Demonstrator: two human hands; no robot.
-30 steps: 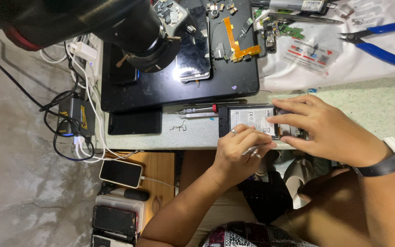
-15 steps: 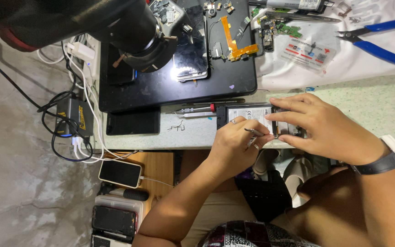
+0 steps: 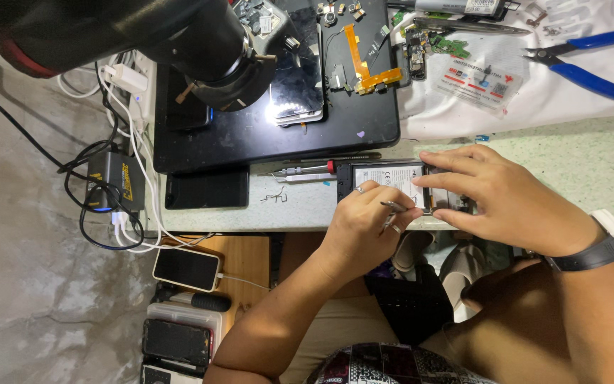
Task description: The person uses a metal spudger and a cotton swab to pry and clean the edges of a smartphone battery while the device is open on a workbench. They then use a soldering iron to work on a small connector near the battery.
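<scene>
An opened smartphone [image 3: 381, 176] with its back removed lies at the near edge of the pale worktop [image 3: 577, 167]; a white-labelled battery shows inside. My left hand [image 3: 364, 227] pinches thin metal tweezers [image 3: 392, 211], tips at the phone's lower edge. My right hand [image 3: 509, 199], with a dark wristband and white watch, rests over the phone's right part. Its fingers press the frame and hide that end.
A black mat [image 3: 278, 135] holds a screen panel, an orange flex cable [image 3: 364, 67] and small parts under a black microscope barrel [image 3: 207, 43]. Two screwdrivers [image 3: 307, 171] lie left of the phone. Blue pliers [image 3: 591, 57] lie far right. Cables, a charger and phones are at the left.
My left hand has shifted up a little along the phone's edge, so the tweezers now show between its fingers. My right hand stays on the phone.
</scene>
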